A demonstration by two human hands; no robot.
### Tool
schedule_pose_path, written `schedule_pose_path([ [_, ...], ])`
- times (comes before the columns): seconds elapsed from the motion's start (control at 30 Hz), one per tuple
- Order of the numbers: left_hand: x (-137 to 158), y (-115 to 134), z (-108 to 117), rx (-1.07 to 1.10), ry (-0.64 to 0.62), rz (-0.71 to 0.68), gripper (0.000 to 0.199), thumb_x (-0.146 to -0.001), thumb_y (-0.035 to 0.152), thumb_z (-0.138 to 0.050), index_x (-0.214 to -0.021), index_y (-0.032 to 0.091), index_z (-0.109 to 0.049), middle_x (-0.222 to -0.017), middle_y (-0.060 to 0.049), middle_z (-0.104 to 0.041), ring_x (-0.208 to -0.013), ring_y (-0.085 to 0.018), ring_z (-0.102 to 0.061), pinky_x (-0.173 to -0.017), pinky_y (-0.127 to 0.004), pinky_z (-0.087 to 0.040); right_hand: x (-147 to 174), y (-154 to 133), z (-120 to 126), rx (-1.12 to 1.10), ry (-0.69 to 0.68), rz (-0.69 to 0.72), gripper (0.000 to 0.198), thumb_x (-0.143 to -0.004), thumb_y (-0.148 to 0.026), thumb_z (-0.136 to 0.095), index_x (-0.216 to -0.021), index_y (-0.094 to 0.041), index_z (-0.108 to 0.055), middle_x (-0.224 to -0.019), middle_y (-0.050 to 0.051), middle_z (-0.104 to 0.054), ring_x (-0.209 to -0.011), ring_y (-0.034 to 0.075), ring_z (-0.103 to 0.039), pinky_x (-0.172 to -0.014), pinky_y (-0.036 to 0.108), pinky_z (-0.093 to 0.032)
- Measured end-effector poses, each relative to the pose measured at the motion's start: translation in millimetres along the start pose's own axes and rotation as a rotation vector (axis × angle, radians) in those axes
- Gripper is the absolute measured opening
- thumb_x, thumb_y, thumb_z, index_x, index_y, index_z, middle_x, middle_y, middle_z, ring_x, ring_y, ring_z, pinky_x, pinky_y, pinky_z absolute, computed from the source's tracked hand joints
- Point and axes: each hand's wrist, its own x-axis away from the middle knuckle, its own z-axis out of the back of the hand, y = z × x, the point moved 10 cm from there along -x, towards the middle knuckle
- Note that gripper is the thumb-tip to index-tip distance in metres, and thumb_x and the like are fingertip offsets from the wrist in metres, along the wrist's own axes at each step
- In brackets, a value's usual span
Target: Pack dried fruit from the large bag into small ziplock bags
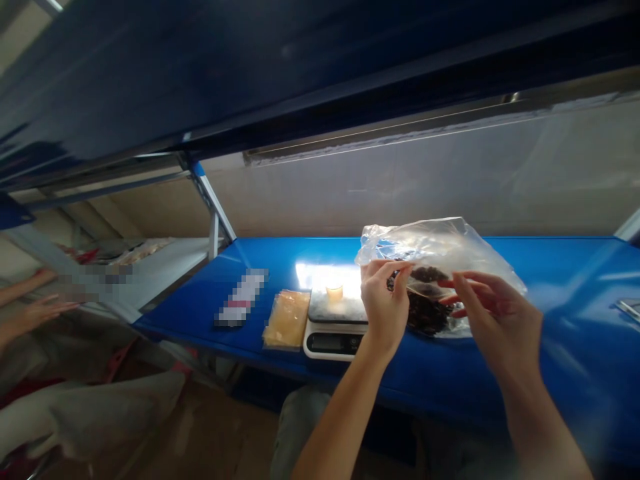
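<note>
While the left hand point(384, 299) pinches fingers point(402, 277) together by the plastic bag point(445, 241), the grip of the right hand point(503, 317) is unclear.

Site: a workshop, as I read it remotely.
My feed shows a blue tabletop point(580, 273) on metal framing point(217, 210), a blue shelf point(280, 73) overhead, a compact scale point(333, 343), yellowish packets point(287, 321), a clear bag point(475, 250) with dark pieces point(427, 315), and another person's hand point(47, 310) by a neighbouring pale tabletop point(175, 265).
</note>
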Motion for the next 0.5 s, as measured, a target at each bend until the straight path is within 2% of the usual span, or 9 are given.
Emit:
schedule_pose_path([
  [0.07, 1, 4, -3, -0.006, -0.026, -0.041, 0.012, -0.084, 0.020, -0.063, -0.082, 0.021, -0.075, -0.082, -0.003, -0.069, -0.087, -0.018, -0.058, -0.078, -0.029, -0.047, -1, 3, -1, 0.023, -0.025, -0.015, 0.031, -0.070, -0.045, -0.073, -0.085, -0.018, -0.068, -0.069, 0.006, -0.071, -0.051, 0.016, -0.066, -0.040, 0.019, -0.051],
  [0.2, 1, 6, 3, -0.023, 0.047, -0.058, 0.013, -0.084, 0.020, -0.063, -0.081, 0.022, -0.075, -0.080, -0.003, -0.069, -0.084, -0.018, -0.058, -0.076, -0.029, -0.048, -2, 3, 15, 0.057, 0.122, -0.007, 0.033, -0.068, -0.046, -0.073, -0.084, -0.018, -0.069, -0.070, 0.006, -0.070, -0.053, 0.017, -0.067, -0.038, 0.019, -0.049],
  [0.33, 2, 11, -2, 0.016, 0.005, -0.108, 0.013, -0.084, 0.018, -0.063, -0.081, 0.021, -0.075, -0.080, -0.002, -0.070, -0.082, -0.017, -0.059, -0.077, -0.029, -0.048, -3, 1, 7, 0.062, 0.051, 0.005, 0.033, -0.065, -0.046, -0.074, -0.082, -0.018, -0.069, -0.067, 0.005, -0.068, -0.050, 0.017, -0.066, -0.036, 0.020, -0.049],
  [0.43, 2, 13, 7, 0.012, 0.100, -0.106, 0.011, -0.083, 0.020, -0.065, -0.080, 0.022, -0.075, -0.081, -0.002, -0.069, -0.085, -0.018, -0.059, -0.080, -0.031, -0.047, 1, -6, 18, 0.085, 0.192, 0.049, 0.031, -0.068, -0.045, -0.073, -0.083, -0.017, -0.071, -0.069, 0.006, -0.068, -0.051, 0.016, -0.065, -0.038, 0.020, -0.049],
  [0.5, 2, 13, 11, 0.002, 0.133, -0.100, 0.011, -0.084, 0.020, -0.064, -0.081, 0.022, -0.075, -0.083, -0.003, -0.070, -0.088, -0.018, -0.059, -0.082, -0.032, -0.047, 4, -9, 19, 0.099, 0.219, 0.069, 0.031, -0.068, -0.045, -0.073, -0.082, -0.017, -0.072, -0.068, 0.006, -0.068, -0.052, 0.016, -0.065, -0.039, 0.021, -0.050],
])
